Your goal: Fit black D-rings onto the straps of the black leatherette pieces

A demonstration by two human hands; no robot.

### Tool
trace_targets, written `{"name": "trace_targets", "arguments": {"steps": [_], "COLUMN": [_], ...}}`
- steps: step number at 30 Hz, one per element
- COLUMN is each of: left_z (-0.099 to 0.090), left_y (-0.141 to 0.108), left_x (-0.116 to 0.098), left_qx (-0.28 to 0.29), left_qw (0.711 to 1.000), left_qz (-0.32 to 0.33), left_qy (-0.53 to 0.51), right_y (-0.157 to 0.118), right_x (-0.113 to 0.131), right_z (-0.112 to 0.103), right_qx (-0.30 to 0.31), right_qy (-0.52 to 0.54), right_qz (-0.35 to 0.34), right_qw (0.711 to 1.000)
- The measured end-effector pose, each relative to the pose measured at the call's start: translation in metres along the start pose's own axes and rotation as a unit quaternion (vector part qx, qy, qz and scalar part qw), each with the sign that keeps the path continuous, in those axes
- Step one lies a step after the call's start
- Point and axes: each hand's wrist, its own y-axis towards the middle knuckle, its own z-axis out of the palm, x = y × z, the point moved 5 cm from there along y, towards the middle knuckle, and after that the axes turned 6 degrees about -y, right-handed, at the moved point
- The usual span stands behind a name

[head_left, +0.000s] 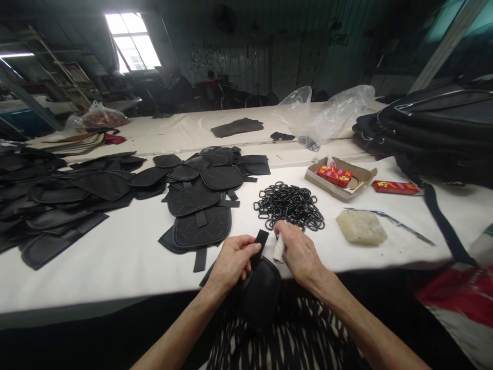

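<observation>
My left hand (233, 262) pinches a short black strap (262, 241) between thumb and fingers. That strap rises from a black padded flap piece (262, 290), which hangs at the table's front edge over my lap. Closed around a tool with a white-wrapped handle (279, 249), my right hand (298, 252) is just right of the strap, apart from it. The tool's working end is mostly hidden by the fingers. Right behind this hand lies a heap of black metal D-rings (290, 203). Several similar black flap pieces with strap tabs (202, 226) are stacked left of my hands.
More black pieces (77, 190) cover the left side. To the right are a cardboard box (342, 192) with red packets, a yellowish wax-like block (361, 227), tweezers-like metal tool (404, 226) and a black bag (431, 133). Clear plastic bags (327, 110) lie behind.
</observation>
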Motion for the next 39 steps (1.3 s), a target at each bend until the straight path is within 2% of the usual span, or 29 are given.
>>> {"name": "trace_targets", "arguments": {"steps": [9, 17, 23, 30, 37, 39], "left_z": [0.000, 0.000, 0.001, 0.001, 0.016, 0.020], "left_y": [-0.003, -0.002, -0.004, -0.001, -0.001, 0.000], "left_x": [0.001, 0.002, 0.002, 0.003, -0.003, -0.005], "left_qx": [-0.010, -0.015, -0.017, -0.005, 0.016, 0.014], "left_qw": [1.000, 0.999, 0.999, 0.999, 0.999, 0.999], "left_qz": [0.010, 0.003, 0.002, 0.002, 0.002, 0.012], "left_qy": [-0.015, -0.029, -0.035, -0.045, -0.033, -0.027], "right_y": [-0.002, 0.001, 0.005, -0.003, -0.014, -0.016], "right_x": [0.002, 0.004, 0.004, -0.013, -0.012, -0.009], "right_z": [0.004, 0.001, 0.000, -0.006, -0.010, -0.012], "right_qx": [-0.033, 0.008, 0.029, -0.028, -0.092, -0.104], "right_qy": [-0.037, 0.009, 0.082, 0.181, 0.220, 0.214], "right_qz": [0.019, 0.009, 0.003, 0.048, 0.048, 0.029], "right_qw": [0.999, 1.000, 0.996, 0.982, 0.970, 0.971]}}
